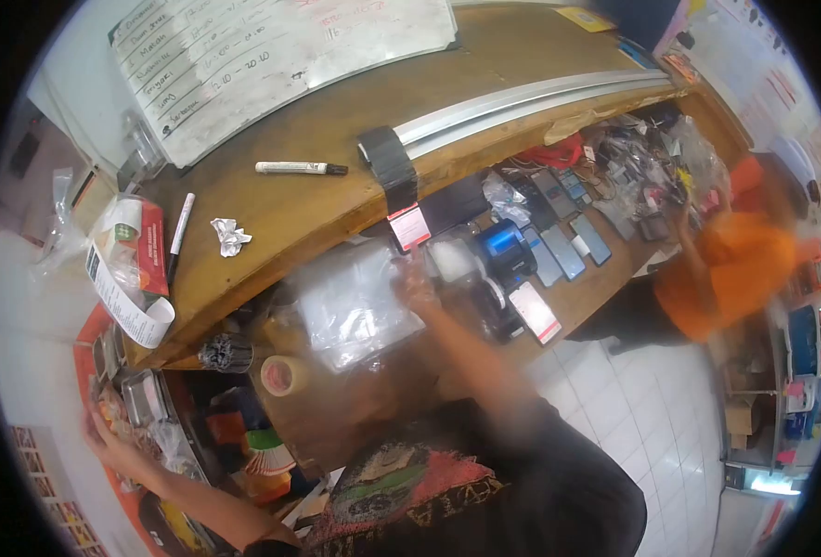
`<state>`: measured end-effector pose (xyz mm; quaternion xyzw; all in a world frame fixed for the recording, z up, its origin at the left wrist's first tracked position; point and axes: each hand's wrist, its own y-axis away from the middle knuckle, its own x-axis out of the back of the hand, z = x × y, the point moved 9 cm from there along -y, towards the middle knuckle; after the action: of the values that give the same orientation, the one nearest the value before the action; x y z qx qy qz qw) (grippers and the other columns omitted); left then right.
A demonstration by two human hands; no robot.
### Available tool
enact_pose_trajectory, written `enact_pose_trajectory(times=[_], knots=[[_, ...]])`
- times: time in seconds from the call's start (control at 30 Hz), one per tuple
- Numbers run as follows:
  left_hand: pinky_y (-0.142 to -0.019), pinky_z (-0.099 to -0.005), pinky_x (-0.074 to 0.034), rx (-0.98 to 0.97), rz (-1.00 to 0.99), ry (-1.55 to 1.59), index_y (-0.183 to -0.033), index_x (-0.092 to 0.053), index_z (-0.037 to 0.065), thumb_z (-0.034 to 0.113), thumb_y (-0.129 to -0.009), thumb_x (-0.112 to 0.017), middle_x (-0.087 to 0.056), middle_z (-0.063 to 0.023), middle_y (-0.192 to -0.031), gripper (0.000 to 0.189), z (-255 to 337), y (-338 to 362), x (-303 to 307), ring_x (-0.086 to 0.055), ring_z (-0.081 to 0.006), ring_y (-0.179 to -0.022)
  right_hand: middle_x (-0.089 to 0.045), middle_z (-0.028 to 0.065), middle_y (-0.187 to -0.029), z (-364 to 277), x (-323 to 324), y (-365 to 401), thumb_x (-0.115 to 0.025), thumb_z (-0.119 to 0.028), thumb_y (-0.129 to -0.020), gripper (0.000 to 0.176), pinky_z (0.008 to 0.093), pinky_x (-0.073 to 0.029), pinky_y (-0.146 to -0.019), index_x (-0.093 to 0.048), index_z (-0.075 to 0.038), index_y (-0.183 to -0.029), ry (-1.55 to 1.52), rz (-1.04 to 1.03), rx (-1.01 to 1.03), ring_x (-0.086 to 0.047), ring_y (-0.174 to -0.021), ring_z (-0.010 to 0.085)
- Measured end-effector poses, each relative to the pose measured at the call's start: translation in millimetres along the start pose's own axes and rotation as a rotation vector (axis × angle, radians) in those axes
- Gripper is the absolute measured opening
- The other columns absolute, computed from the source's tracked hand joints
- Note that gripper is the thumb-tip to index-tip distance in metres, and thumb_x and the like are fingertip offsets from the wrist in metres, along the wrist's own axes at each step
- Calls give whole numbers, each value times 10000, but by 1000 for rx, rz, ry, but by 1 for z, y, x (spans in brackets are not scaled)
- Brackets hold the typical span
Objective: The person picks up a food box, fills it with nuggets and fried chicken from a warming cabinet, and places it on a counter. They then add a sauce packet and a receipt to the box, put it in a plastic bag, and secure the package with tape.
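My left hand (pixel 104 434) reaches to the far left, beside a shelf compartment with small plastic-wrapped items (pixel 174 446); its fingers look stretched out and nothing shows in them. My right hand (pixel 414 286) is over the counter at the right edge of a stack of clear plastic bags (pixel 350 302), just below a phone with a pink-and-white screen (pixel 409 227). Motion blurs its fingers, so whether they hold anything is unclear. Right of this hand are a white roll (pixel 453 260) and a black-and-blue device (pixel 505 249). A tape roll (pixel 283 375) lies at the counter's left.
Several phones (pixel 559 252) and a lit phone (pixel 535 313) lie on the right. Above runs a wooden ledge (pixel 308 209) with a marker (pixel 301 168), crumpled paper (pixel 231 237) and a whiteboard (pixel 271 56). Another person in orange (pixel 730 274) reaches into a pile of packets (pixel 647 167).
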<state>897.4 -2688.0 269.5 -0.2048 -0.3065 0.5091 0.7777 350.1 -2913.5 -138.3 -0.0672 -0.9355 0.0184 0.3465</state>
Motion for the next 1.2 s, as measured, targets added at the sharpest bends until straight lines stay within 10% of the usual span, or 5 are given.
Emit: enact_pose_trajectory(times=[0.37, 0.47, 0.7, 0.9, 1.2], knots=[[-957, -332, -455, 104, 18, -35, -1117, -629, -17, 110, -987, -563, -618, -93, -1065, 194, -57, 95, 16, -580, -200, -1033, -548, 166, -1362, 13, 9, 7, -590, -38, -776, 272, 356, -406, -1097, -697, -50, -1026, -123, 107, -92, -520, -1278, 290], [-899, -292, -457, 77, -166, -33, -1081, -625, -1, 83, -986, -560, -613, -64, -1016, 142, -42, 146, -37, -574, -162, -981, -628, 171, -1232, -18, 62, 61, -564, -20, -780, 269, 353, -454, -1023, -703, -55, -1008, -768, 113, -192, -594, -1163, 300], [-784, -267, -447, 7, -615, 126, -974, -615, -23, -33, -902, -596, -554, -55, -904, 75, 16, 230, -134, -544, -158, -835, -687, 189, -1070, 43, 189, 132, -629, -55, -784, 277, 410, -495, -957, -710, -38, -1049, 23, 446, -351, -644, -1042, 348], [-756, -279, -452, -119, -715, 179, -955, -627, -10, -29, -876, -609, -561, -79, -887, 84, 50, 242, -156, -555, -174, -803, -709, 169, -1012, 106, 177, 115, -773, -143, -756, 363, 401, -517, -897, -702, -12, -1087, 37, 198, -375, -672, -977, 304], [-794, -312, -477, -1, -820, 140, -947, -670, 4, 22, -862, -652, -626, -87, -888, 88, 28, 262, -158, -610, -209, -843, -692, 47, -925, 75, 191, 108, -834, -154, -766, 387, 287, -512, -758, -667, 0, -1079, -648, 184, -424, -627, -803, 129]])
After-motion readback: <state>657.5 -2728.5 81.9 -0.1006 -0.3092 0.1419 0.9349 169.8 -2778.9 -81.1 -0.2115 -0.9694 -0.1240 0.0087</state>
